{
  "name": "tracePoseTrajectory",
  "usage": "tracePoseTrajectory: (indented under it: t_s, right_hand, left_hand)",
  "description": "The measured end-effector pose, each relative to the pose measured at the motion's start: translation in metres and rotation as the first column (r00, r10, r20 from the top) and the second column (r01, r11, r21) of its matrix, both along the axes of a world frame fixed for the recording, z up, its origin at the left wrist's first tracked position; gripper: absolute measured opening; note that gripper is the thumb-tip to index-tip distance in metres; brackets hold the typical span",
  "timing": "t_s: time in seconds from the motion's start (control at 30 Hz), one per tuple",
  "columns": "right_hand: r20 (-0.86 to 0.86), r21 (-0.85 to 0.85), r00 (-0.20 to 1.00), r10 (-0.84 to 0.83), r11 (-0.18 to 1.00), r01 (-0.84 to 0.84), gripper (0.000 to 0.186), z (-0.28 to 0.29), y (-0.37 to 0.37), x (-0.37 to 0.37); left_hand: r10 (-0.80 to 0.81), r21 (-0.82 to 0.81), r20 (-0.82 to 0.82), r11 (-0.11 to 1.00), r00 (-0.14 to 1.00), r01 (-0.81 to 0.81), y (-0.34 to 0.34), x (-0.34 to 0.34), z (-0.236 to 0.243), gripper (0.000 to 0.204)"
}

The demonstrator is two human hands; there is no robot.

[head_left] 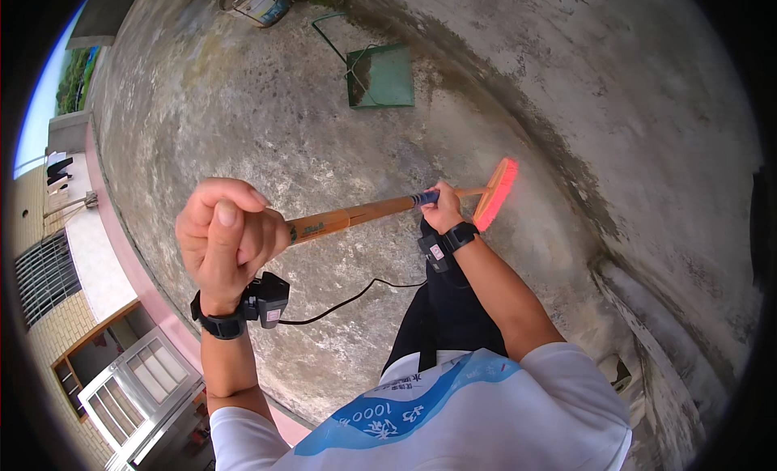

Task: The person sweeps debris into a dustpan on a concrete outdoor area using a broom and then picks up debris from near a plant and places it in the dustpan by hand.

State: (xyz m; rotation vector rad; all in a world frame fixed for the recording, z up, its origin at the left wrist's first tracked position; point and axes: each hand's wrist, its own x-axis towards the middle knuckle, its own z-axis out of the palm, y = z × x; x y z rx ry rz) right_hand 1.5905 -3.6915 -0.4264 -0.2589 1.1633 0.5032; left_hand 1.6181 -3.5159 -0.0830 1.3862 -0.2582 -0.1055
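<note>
A broom [356, 216] with an orange-brown handle slants across in front of me, its upper end at the left and its red-pink bristles [502, 192] at the right, near the foot of the wall. My left hand [231, 232] is closed round the handle's top end, thumb uppermost. Farther down, by a dark blue band on the handle, my right hand [443, 210] wraps round it. Whether the bristles touch the floor I cannot tell. Beyond the broom, a green dustpan [388, 76] with a long bent handle rests on the concrete floor.
A rough grey wall [647, 107] runs along the right, its foot stained dark. At the far end stands a bucket [257, 3]. On the left are a pink ledge [121, 212], a barred window [48, 278] and a white railing [137, 390]. A black cable [348, 297] hangs between my wrist straps.
</note>
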Motion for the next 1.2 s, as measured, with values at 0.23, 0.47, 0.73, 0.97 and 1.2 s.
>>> tracePoseTrajectory:
  t_s: [0.23, 0.47, 0.73, 0.97, 1.2]
  right_hand:
    - [0.288, 0.161, 0.946, -0.148, 0.981, 0.105, 0.006, 0.059, 0.097, 0.152]
    - [0.295, 0.196, 0.955, -0.031, 0.98, -0.029, 0.009, 0.118, 0.095, 0.133]
    - [-0.021, -0.425, 0.889, -0.457, 0.809, 0.406, 0.009, -0.028, -0.032, 0.048]
    - [-0.007, -0.384, 0.981, 0.191, 0.906, -0.179, 0.004, 0.014, 0.087, 0.146]
    - [0.313, -0.22, 0.921, 0.233, 0.961, -0.169, 0.008, 0.088, 0.145, 0.135]
  left_hand:
    - [-0.041, 0.212, 0.291, 0.977, 0.956, -0.023, 0.039, 0.076, 0.065, 0.012]
    - [0.315, 0.221, 0.351, 0.887, 0.882, -0.405, 0.12, 0.083, 0.108, 0.033]
    - [0.223, -0.103, -0.423, 0.951, 0.879, -0.291, 0.007, 0.115, -0.078, 0.02]
    - [0.626, 0.041, -0.199, 0.774, 0.754, -0.631, 0.089, 0.072, -0.022, 0.025]
    - [0.64, -0.056, -0.046, 0.765, 0.767, -0.642, 0.174, 0.036, 0.039, 0.025]
